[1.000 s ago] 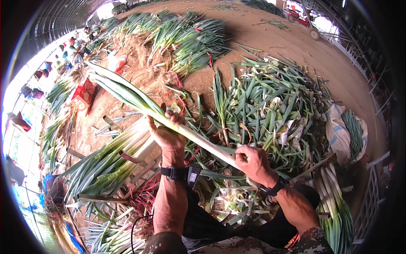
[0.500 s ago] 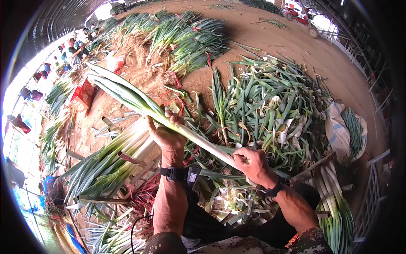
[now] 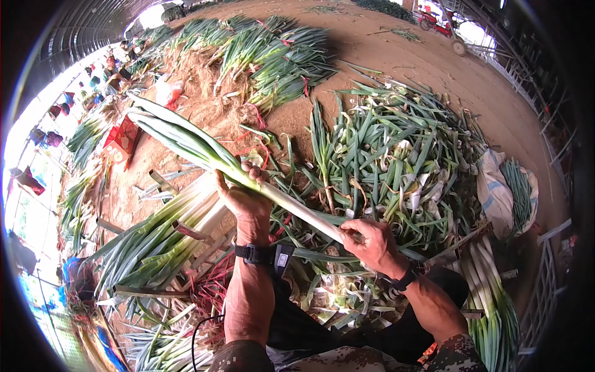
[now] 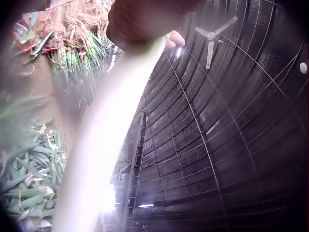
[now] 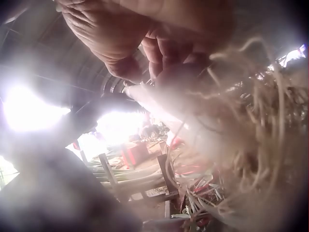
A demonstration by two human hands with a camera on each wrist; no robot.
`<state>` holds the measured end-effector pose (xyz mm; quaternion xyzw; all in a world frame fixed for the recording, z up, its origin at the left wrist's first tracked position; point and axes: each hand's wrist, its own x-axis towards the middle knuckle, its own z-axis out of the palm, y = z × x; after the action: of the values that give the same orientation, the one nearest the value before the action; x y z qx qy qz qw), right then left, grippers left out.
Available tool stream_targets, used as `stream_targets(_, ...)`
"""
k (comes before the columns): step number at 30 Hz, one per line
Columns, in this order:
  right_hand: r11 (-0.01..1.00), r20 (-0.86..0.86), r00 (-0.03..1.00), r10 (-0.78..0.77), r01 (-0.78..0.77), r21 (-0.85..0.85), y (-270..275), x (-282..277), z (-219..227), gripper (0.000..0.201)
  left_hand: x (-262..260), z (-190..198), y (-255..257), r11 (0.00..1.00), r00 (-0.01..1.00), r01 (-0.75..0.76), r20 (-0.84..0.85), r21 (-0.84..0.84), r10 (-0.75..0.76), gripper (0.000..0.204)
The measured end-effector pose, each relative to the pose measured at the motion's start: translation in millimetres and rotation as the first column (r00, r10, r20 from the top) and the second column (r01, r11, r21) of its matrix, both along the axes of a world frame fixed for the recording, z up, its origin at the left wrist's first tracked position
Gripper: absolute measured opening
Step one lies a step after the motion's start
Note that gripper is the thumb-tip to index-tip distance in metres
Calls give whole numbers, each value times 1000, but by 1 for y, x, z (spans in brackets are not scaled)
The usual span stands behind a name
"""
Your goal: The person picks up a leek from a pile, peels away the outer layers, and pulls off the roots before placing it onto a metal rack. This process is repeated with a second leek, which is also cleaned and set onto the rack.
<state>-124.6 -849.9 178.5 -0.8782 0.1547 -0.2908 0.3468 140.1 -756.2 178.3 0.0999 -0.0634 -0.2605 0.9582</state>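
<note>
One long leek (image 3: 211, 152) runs diagonally from upper left to lower right, green leaves up, white stalk down. My left hand (image 3: 243, 192) grips it at mid-length, where green turns to white. My right hand (image 3: 367, 239) grips the white root end. In the left wrist view the white stalk (image 4: 108, 140) fills the middle, blurred. The right wrist view shows my right fingers (image 5: 159, 58) curled round the stalk, with its pale roots (image 5: 246, 121) hanging close to the lens.
A bundle of trimmed leeks (image 3: 158, 239) lies on a wooden rack at my left. A heap of green trimmings (image 3: 396, 155) covers the ground ahead. More leek bundles (image 3: 273, 53) lie farther off. A white sack (image 3: 499, 192) and leeks (image 3: 493, 304) sit at right.
My right hand has shifted slightly up the white stalk. The leek and left hand stay almost where they were.
</note>
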Motion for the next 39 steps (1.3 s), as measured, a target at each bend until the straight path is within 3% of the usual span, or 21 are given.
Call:
stream_targets(5, 984, 15, 1000, -8, 11, -175, -3, -1, -7, 9, 1, -2, -2, 1000, 999, -4, -45, -8, 3, 47)
stream_targets(11, 986, -25, 996, -86, 81, -147, -4, 0, -15, 10, -2, 2, 1, 1000, 1000, 11, -21, -11, -12, 49)
stream_targets(14, 998, -13, 1000, -27, 28, 50, -1, -2, -8, 10, -1, 2, 1, 1000, 1000, -1, -22, -1, 1, 48)
stream_targets(17, 999, -49, 998, 46, -46, -5, 1, -1, 3, 10, 1, -2, 1, 1000, 999, -4, -34, 4, 4, 48)
stream_targets(20, 987, 68, 995, 72, -61, -149, -4, 1, -10, 10, 1, -2, 1, 1000, 999, -8, -38, 13, 9, 47)
stream_targets(32, 983, 33, 998, -61, 66, -170, 7, 2, -14, 11, -1, 0, 0, 1000, 998, -5, -56, 24, 6, 51)
stream_targets(38, 983, -36, 984, -173, 175, 61, 0, -2, -25, 11, -3, 3, 1, 996, 997, 73, 0, -43, -73, 58)
stream_targets(39, 968, -66, 984, -165, 174, 178, -3, -4, -26, 9, -2, 4, 2, 995, 996, 87, 14, -52, -86, 59)
